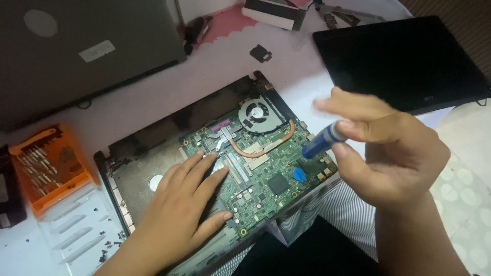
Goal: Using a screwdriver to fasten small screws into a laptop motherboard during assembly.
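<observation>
An opened laptop base point(153, 135) lies on the white table with its green circuit board point(271, 163), round fan point(257, 113) and copper heat pipe point(245, 152) exposed. My left hand point(186, 204) rests flat on the board's left part, fingers spread. My right hand point(388, 153) hovers over the board's right edge and holds a blue-handled screwdriver point(322, 142), tip pointing down-left toward the board. A small blue pick point(299, 175) lies on the board near the handle.
An orange bit case point(48, 166) with its clear lid point(76, 230) sits at the left. A grey closed laptop point(87, 46) lies at the back left, a black screen panel point(404, 59) at the back right. Small black parts point(260, 52) lie behind the base.
</observation>
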